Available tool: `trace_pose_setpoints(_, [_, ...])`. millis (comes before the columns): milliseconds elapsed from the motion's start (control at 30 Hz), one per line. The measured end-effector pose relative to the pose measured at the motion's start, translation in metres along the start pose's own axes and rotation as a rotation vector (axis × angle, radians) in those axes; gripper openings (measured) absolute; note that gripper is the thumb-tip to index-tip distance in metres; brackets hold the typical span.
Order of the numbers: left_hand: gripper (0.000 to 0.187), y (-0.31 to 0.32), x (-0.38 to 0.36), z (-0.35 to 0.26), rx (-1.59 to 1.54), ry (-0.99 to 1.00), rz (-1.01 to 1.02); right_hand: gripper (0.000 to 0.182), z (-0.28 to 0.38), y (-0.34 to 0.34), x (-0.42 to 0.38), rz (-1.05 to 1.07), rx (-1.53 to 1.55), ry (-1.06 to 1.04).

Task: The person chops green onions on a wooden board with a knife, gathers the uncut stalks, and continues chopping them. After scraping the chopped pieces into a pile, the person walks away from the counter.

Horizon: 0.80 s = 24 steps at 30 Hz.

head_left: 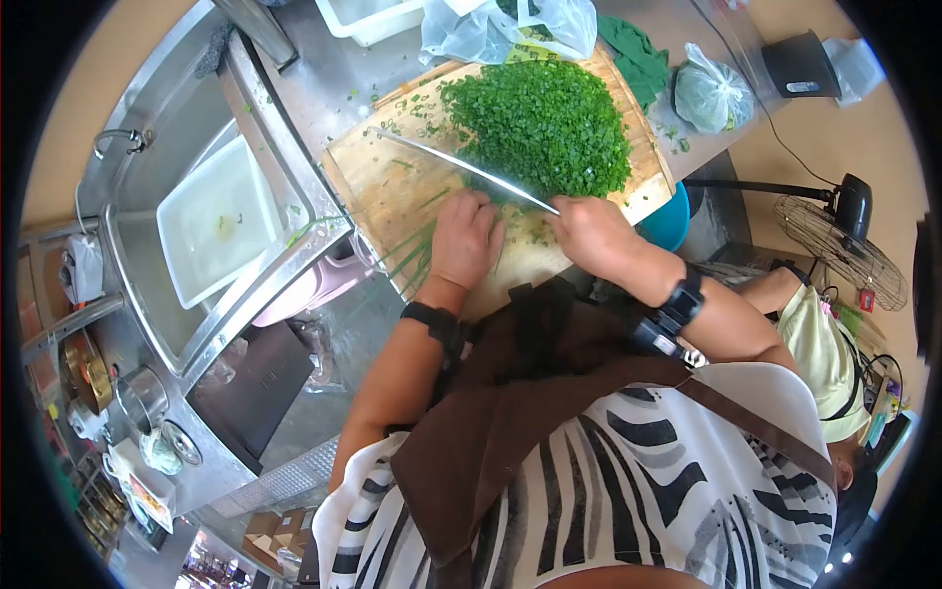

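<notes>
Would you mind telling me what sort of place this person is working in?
Most likely a commercial or food-stall kitchen prep area: a stainless steel sink with a white tub, a large wooden cutting board heaped with chopped green onions, and the right hand working a long knife.

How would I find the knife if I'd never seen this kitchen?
Start at the big wooden cutting board beside the metal sink. The knife lies slanted across it, at the edge of the chopped-greens pile, its handle in the right hand. It is the only long, shiny, silver thing there.

txt: none legible | labels/brands: none | nums/signs: none | pkgs bottom-left too blurred to read
</notes>
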<state>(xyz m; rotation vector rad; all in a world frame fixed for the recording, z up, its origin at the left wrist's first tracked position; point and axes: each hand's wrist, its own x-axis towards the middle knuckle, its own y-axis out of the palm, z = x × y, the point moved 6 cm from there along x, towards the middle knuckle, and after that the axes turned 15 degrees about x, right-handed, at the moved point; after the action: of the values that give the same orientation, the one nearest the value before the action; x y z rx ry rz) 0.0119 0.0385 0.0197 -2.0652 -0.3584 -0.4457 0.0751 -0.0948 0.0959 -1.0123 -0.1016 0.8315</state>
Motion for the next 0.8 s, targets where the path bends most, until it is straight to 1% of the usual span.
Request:
trace_pose_setpoints(67, [0.016, 0.002, -0.003, 0.001, 0.034, 0.007, -0.008, 0.011, 0.001, -0.012, -0.021, 0.012, -0.021, 0.026])
trace_pose_setpoints(133, [0.015, 0.004, 0.001, -0.001, 0.068, 0.017, -0.022, 0.011, -0.001, -0.013, -0.035, 0.14, -0.094, 0.051])
trace_pose_setpoints(200, [0.013, -0.001, 0.002, -0.002, 0.06, 0.039, -0.075, 0.011, -0.007, -0.004, -0.029, 0.148, -0.095, 0.056])
trace_pose_setpoints(267, [0.012, 0.0, 0.001, -0.001, 0.072, 0.039, -0.076, 0.011, -0.011, 0.014, -0.013, 0.155, -0.089, 0.062])
trace_pose_setpoints(333, [0.011, 0.001, 0.0, -0.002, 0.09, 0.042, -0.08, 0.013, 0.0, 0.026, 0.015, 0.083, -0.067, 0.003])
trace_pose_setpoints(400, [0.015, 0.006, -0.004, 0.002, 0.033, -0.034, 0.022, 0.012, 0.003, 0.028, 0.022, 0.075, -0.031, -0.005])
trace_pose_setpoints(433, [0.015, 0.005, -0.003, 0.003, 0.042, -0.023, 0.015, 0.012, 0.005, 0.026, 0.026, 0.059, -0.011, -0.016])
trace_pose_setpoints(467, [0.015, 0.003, -0.003, 0.003, 0.037, -0.017, -0.004, 0.012, 0.004, 0.025, 0.024, 0.049, -0.014, -0.022])
trace_pose_setpoints(533, [0.014, 0.001, 0.002, 0.002, 0.031, -0.015, -0.034, 0.014, -0.001, 0.017, 0.015, -0.039, 0.068, -0.032])
trace_pose_setpoints(600, [0.014, -0.003, -0.003, 0.002, -0.007, -0.005, -0.109, 0.015, 0.0, 0.006, -0.002, -0.027, 0.043, -0.022])
trace_pose_setpoints(667, [0.012, -0.001, -0.005, 0.004, -0.005, -0.005, -0.092, 0.016, 0.001, -0.006, -0.022, -0.019, 0.025, 0.006])
trace_pose_setpoints(733, [0.01, 0.001, -0.003, 0.003, -0.007, 0.003, -0.083, 0.017, 0.0, -0.009, -0.034, 0.102, -0.046, 0.032])
trace_pose_setpoints(800, [0.009, 0.001, -0.003, 0.003, -0.002, 0.005, -0.078, 0.017, -0.01, 0.003, -0.028, 0.125, -0.07, 0.061])
